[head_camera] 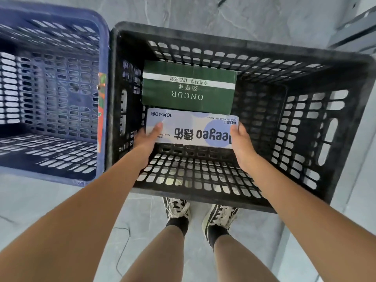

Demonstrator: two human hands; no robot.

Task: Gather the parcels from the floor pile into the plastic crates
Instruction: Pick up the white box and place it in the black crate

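Parcel, pale blue-white carton (pixel 192 129), inside black crate (pixel 240 196), gripped at short ends: left hand (pixel 145 139), right hand (pixel 241 142), both clamped. Likely light, stiff; end grip suits. Beyond, touching: green box (pixel 189 86). Left: blue crate (pixel 53 98).

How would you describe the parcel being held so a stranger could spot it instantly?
Look inside the black crate, right of the blue crate. Both hands grip the pale box nearest the person; unlike the green box behind it, it has lilac circles.
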